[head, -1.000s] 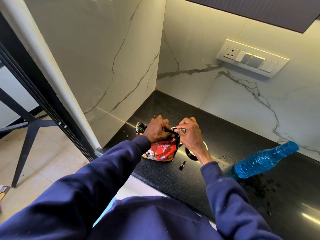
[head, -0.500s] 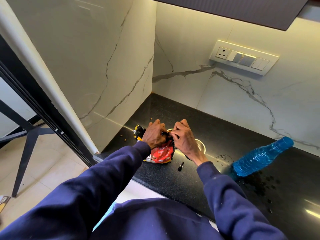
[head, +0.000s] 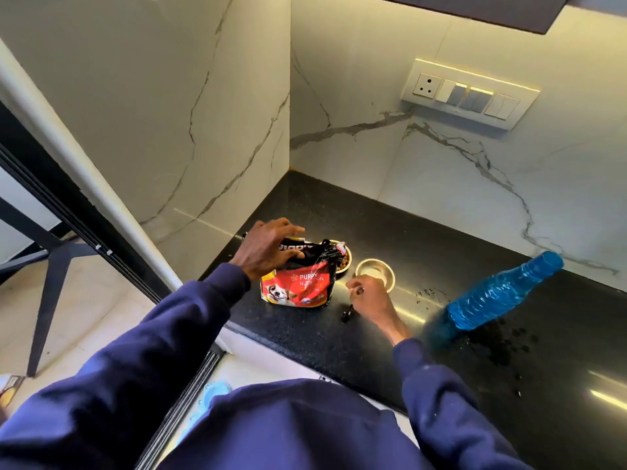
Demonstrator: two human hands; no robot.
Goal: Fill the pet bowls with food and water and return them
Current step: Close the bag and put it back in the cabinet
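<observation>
Blue bottle [head: 502,293] lies on the tabletop [head: 407,239] at 3 o'clock of the food bag [head: 295,286], whose top the left hand [head: 268,247] clamps in its grip. The right hand [head: 369,296] has left the bag; I cannot tell its grip. Food bowl [head: 349,260] and water bowl [head: 390,278] at 1 o'clock look filled: returning nears.

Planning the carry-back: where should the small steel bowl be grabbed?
Take the steel bowl by its rim, from above on its right side. It sits upright and open, and the food bag and food bowl crowd its left. Keep it level.
</observation>
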